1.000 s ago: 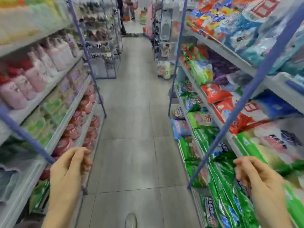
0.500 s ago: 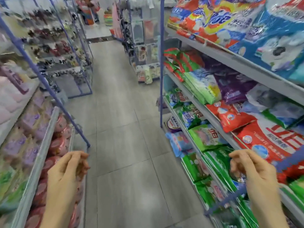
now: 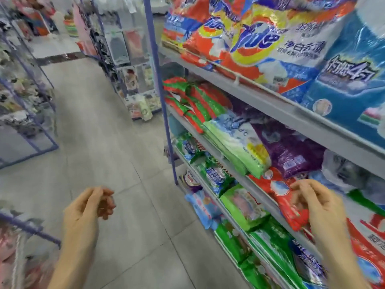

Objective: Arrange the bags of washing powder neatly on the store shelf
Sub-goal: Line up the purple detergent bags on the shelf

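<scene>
Bags of washing powder fill the grey store shelf (image 3: 277,101) on my right. Large orange bags (image 3: 256,38) and a blue bag (image 3: 350,88) lie on the top tier. Below them sit red-green bags (image 3: 195,101), a light green bag (image 3: 237,147), a purple bag (image 3: 291,151) and a red bag (image 3: 289,201). Green bags (image 3: 268,243) crowd the lower tiers. My right hand (image 3: 318,205) hovers in front of the red bag, fingers loosely curled, holding nothing. My left hand (image 3: 87,207) hangs over the aisle floor, fingers loosely curled and empty.
A grey tiled aisle floor (image 3: 100,126) runs ahead between racks. A blue upright post (image 3: 160,97) marks the shelf's end. Another rack with pink packs (image 3: 14,253) stands at my lower left, and racks of small goods (image 3: 23,84) line the far left.
My view has swung right and closer to the washing powder shelf. My right hand has risen toward the red bag on the middle tier. My left hand stays low over the aisle.
</scene>
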Demonstrator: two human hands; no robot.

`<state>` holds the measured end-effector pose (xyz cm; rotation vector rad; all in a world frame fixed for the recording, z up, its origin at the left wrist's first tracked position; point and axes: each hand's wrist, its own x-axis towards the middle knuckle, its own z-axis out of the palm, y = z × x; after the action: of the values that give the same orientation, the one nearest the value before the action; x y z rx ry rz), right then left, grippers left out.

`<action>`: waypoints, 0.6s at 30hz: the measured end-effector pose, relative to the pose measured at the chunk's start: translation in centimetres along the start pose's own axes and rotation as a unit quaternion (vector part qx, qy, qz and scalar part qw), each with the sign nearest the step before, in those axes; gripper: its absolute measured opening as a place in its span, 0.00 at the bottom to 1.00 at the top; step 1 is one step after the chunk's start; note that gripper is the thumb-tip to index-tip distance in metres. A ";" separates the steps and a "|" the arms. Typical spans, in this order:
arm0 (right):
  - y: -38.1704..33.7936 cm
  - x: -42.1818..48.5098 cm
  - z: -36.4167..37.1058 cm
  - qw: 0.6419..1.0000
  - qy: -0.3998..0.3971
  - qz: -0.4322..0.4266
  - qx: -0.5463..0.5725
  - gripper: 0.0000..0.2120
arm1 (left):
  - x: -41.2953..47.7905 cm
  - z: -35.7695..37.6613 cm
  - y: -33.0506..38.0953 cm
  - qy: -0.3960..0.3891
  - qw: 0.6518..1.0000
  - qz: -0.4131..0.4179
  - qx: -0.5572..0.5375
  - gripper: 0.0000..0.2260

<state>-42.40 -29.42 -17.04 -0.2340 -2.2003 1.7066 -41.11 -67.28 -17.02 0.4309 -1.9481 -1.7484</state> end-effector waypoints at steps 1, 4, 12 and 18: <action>0.3 0.9 0.1 1.000 0.020 0.006 -0.005 0.13 | 1.5 1.2 -0.3 -0.016 1.000 0.001 -0.007 0.16; 1.7 3.0 0.4 0.996 0.080 0.047 -0.010 0.12 | 6.2 5.2 -1.3 -0.088 0.996 -0.006 -0.022 0.19; 3.4 9.8 5.1 0.935 0.258 0.059 -0.237 0.03 | 18.3 16.8 -2.1 -0.336 0.941 0.037 0.013 0.14; 3.3 15.4 10.1 0.867 0.296 0.039 -0.400 0.14 | 20.6 24.4 -1.5 -0.507 0.841 0.174 0.064 0.13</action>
<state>-60.62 -32.53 -19.85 -0.9147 -2.2526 0.5082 -71.75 -58.12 -17.13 -0.9801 -2.5774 -1.7286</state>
